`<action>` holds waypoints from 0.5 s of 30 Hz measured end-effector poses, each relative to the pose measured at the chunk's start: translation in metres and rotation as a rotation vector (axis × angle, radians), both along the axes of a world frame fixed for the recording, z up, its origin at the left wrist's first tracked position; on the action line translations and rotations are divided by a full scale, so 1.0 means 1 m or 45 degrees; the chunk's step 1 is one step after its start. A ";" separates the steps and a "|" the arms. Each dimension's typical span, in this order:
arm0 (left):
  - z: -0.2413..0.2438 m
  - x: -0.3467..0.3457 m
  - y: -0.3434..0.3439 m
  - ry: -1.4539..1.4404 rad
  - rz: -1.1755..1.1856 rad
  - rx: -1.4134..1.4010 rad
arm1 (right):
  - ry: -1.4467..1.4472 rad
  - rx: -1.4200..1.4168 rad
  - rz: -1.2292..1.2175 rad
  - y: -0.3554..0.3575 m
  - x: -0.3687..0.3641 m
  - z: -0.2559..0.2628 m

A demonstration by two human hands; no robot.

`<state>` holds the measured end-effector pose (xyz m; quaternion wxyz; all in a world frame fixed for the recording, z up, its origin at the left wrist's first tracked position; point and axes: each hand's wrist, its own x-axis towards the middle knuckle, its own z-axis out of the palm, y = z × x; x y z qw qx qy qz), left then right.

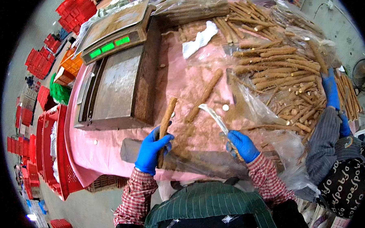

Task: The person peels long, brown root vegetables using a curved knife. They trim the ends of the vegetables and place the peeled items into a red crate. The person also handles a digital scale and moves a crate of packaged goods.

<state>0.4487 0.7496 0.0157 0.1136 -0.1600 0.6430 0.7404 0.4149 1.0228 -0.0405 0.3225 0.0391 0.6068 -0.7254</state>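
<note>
My left hand (152,149), in a blue glove, is closed around a long brown root (168,117) held nearly upright, its upper end leaning right. In my right hand (242,145), also gloved in blue, is a curved knife (213,117) with a pale blade that points up and left. The blade and the held root are apart. Between and beyond my hands, another brown root (204,96) lies slantwise on the pink table cover (181,80). A small white root slice (225,107) sits right of the knife blade.
A digital scale (115,40) and a metal box (117,86) stand left. Piled roots (278,64) lie right, with plastic sheeting (255,101). A co-worker's gloved hand (331,89) reaches in there. A white cloth (200,40) lies far back; a red crate (60,153) stands beside the table.
</note>
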 end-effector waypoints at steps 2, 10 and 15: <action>-0.001 -0.030 0.022 0.049 0.062 -0.206 | -0.089 -0.034 -0.270 0.000 0.001 0.005; -0.066 -0.139 0.095 0.555 -0.308 -1.384 | -0.155 -0.114 -0.577 0.018 0.015 -0.025; -0.066 -0.159 0.084 0.554 -0.533 -1.542 | -0.150 -0.103 -0.535 0.018 0.013 -0.015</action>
